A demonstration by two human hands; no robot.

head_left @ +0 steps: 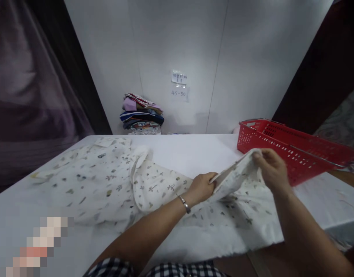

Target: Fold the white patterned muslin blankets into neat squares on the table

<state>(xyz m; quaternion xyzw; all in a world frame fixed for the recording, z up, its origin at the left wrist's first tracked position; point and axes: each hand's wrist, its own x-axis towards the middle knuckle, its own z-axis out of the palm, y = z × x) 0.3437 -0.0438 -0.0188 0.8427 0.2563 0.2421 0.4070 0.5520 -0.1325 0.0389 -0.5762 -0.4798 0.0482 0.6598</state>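
A white printed garment with small plant and leaf motifs lies spread over the table, its left part flat and a sleeve-like or leg-like piece running right. My left hand, with a silver bracelet at the wrist, pinches the edge of this piece near the middle. Farther right, my right hand grips the same edge and holds it raised off the table. Between my hands the cloth is pulled up into an open fold. The exact kind of garment cannot be made out.
A red plastic basket stands at the table's right, beyond my right hand. A stack of folded clothes sits at the back by the white wall, left of two paper labels. A dark curtain hangs at left. The white table ends near my body.
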